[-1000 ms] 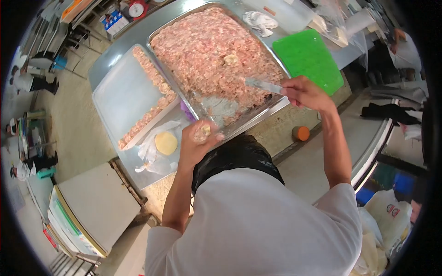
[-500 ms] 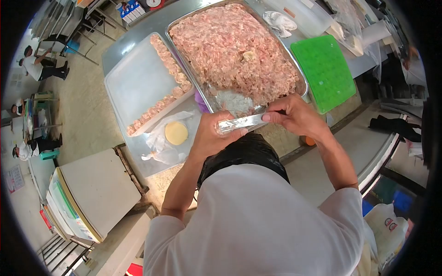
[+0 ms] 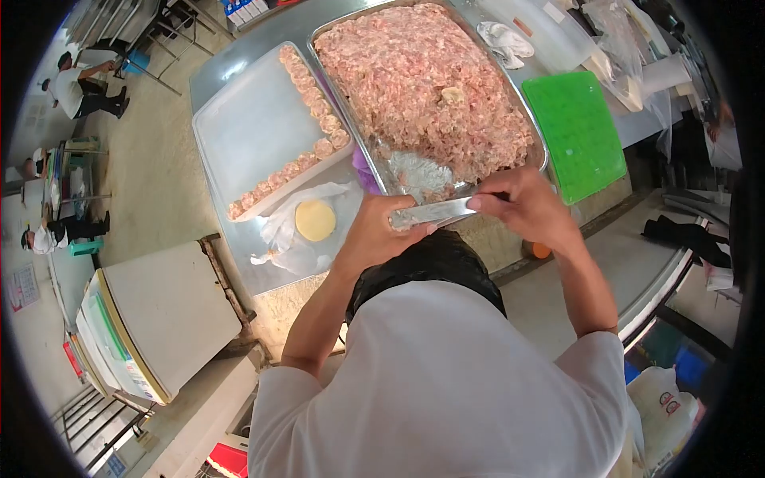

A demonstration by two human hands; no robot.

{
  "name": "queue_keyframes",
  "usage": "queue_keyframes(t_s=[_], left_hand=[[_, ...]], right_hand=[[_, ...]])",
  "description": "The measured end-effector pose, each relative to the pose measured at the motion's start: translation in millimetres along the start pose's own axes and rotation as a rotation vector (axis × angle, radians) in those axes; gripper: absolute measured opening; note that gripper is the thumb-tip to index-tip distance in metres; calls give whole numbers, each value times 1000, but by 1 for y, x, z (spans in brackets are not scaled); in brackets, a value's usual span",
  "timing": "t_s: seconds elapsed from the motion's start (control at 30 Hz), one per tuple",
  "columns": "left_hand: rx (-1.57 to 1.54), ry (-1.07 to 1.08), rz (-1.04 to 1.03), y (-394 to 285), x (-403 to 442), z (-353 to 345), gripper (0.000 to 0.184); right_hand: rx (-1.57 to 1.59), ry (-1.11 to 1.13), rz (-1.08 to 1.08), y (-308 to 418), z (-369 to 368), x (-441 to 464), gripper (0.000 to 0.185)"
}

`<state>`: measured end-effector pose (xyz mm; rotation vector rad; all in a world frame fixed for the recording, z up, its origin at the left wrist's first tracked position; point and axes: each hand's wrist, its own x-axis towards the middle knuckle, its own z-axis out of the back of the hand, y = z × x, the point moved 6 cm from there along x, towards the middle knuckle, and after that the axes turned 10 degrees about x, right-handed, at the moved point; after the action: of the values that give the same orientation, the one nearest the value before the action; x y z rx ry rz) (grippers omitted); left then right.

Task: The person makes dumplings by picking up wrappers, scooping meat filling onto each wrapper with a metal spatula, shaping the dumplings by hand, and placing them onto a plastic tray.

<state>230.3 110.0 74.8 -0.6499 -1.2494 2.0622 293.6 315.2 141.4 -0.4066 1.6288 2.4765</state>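
My right hand [image 3: 522, 204] grips a flat metal spatula [image 3: 430, 213] near the front edge of a large metal tray [image 3: 547, 162]. The spatula's blade lies across the curled fingers of my left hand [image 3: 381, 231]. Whatever that hand holds is hidden under the blade. Pale pink minced meat [image 3: 422, 80] fills most of the metal tray, with a scraped patch at its near end. To the left, a white plastic tray [image 3: 247, 119] carries small filled dumplings [image 3: 321, 148] along two edges. Round yellow dumpling wrappers [image 3: 315, 220] lie stacked on a plastic bag [image 3: 279, 227].
A green plastic lid or board [image 3: 578, 135] lies right of the meat tray. A crumpled white cloth [image 3: 506, 44] and a clear container [image 3: 550, 32] sit behind it. A white-topped cabinet [image 3: 167, 311] stands at lower left. Other people [image 3: 80, 88] are at far left.
The view has shifted slightly, so the table's things appear a little further right. Both hands stay together, and the spatula still lies over my left hand.
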Motion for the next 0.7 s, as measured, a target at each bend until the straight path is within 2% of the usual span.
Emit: queue_keyframes(t_s=[0.07,0.17,0.23,0.37,0.57,0.67,0.7], left_hand=[[21,22,25,-5,2,5,24],[-282,-51,16,7,-3,5,31],[-344,-110,-15,7,-2,7,36],[-180,-116,-96,4,4,5,40],[-15,-39,-28,7,1,5,28],[-125,-22,-47,-2,4,-3,25],[-73,-17,-51,-2,3,-2,25]], right_hand=[[-9,-14,71,-7,-10,6,24],[71,-42,-2,-26,12,2,25],[-9,-73,-35,-27,23,1,25],[-16,-30,-67,-23,14,1,27],[-93,-41,-29,-11,12,-3,26],[-73,-26,10,-10,0,0,24],[-44,-17,37,-11,-6,2,23]])
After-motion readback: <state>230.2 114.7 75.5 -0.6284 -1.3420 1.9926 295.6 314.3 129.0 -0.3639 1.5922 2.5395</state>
